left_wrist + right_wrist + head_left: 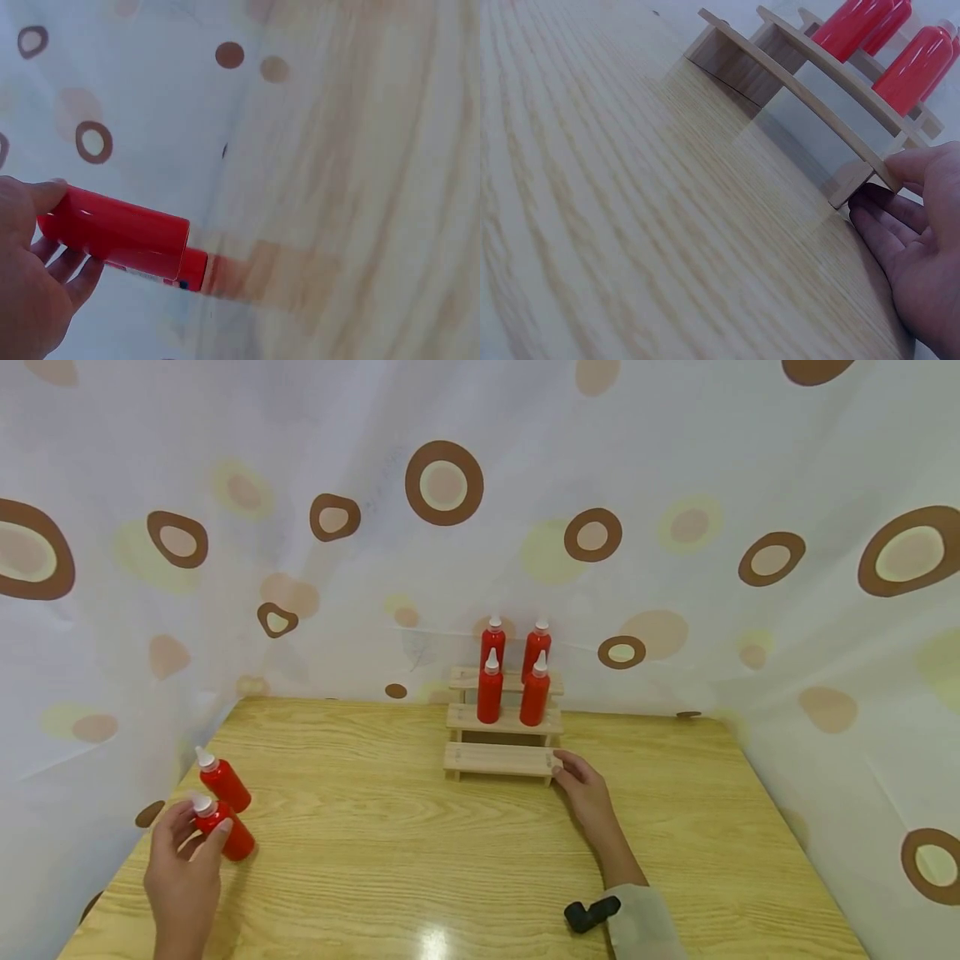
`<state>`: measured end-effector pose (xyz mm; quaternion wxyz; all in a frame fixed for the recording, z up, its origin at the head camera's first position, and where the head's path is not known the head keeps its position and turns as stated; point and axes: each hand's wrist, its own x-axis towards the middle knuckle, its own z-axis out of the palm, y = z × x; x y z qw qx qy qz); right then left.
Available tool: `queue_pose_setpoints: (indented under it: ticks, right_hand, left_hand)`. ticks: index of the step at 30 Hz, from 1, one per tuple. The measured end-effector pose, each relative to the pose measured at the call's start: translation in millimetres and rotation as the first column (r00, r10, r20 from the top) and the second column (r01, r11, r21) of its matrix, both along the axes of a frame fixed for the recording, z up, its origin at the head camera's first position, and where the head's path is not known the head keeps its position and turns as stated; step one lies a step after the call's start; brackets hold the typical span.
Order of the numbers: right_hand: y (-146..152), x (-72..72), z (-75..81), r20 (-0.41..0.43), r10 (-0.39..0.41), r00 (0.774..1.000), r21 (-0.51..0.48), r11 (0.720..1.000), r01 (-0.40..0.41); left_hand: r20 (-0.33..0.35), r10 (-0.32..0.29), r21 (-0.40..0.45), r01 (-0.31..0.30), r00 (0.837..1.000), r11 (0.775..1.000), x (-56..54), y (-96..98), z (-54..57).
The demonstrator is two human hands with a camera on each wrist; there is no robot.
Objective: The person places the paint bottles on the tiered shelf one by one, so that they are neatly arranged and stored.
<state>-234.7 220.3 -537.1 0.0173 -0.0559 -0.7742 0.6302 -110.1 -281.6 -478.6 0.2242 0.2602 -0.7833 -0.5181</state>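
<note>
At the table's left side, my left hand (183, 868) grips a red squeeze bottle (238, 842) with a white pointed tip, thumb on one side and fingers on the other. In the left wrist view the held bottle (124, 234) partly covers a second red bottle (196, 270). That other bottle (227, 787) stands just behind it. My right hand (588, 797) pinches the right end of the lowest step of a three-step wooden stand (498, 760). The right wrist view has the thumb on the board's end and the fingers by the leg (853, 184). Red bottles (489, 697) stand on the upper two steps.
The stand sits toward the back of a wood-grain table (360, 860). A patterned white sheet (360, 593) hangs behind the table and along both sides. A black device (592, 913) is at the right wrist, by the light sleeve (645, 927).
</note>
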Motion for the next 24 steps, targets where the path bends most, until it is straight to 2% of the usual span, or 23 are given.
queue_pose_setpoints:
  ticks: [3,6,10,12,17,24]
  right_hand:
    - [0,-0.3,-1.5,-0.007,-0.005,1.000,0.007,1.000,0.005]
    - [0,-0.3,-2.2,-0.011,-0.009,1.000,0.010,1.000,0.009]
    - [0,-0.2,-1.7,-0.012,-0.001,1.000,0.000,1.000,0.001]
    - [-1,-0.4,-0.8,-0.007,0.003,1.000,-0.014,1.000,-0.004]
    - [-2,0.8,1.9,0.004,0.009,1.000,-0.026,1.000,-0.009]
    - [-1,1.0,1.2,0.001,0.003,1.000,-0.003,1.000,-0.003]
  left_hand:
    - [-0.061,-0.074,-0.031,0.072,0.995,0.997,-5.8,16.8,6.0]
    - [-0.103,-0.153,-0.045,0.149,0.983,0.988,-12.5,34.3,12.4]
    - [-0.144,-0.263,-0.047,0.259,0.954,0.965,-21.8,57.9,18.8]
    - [-0.163,-0.323,-0.047,0.320,0.932,0.946,-26.7,69.4,20.1]
    - [-0.199,-0.461,-0.045,0.462,0.865,0.886,-41.4,98.7,21.3]
    - [-0.238,-0.583,-0.053,0.589,0.777,0.806,-64.7,139.5,26.2]
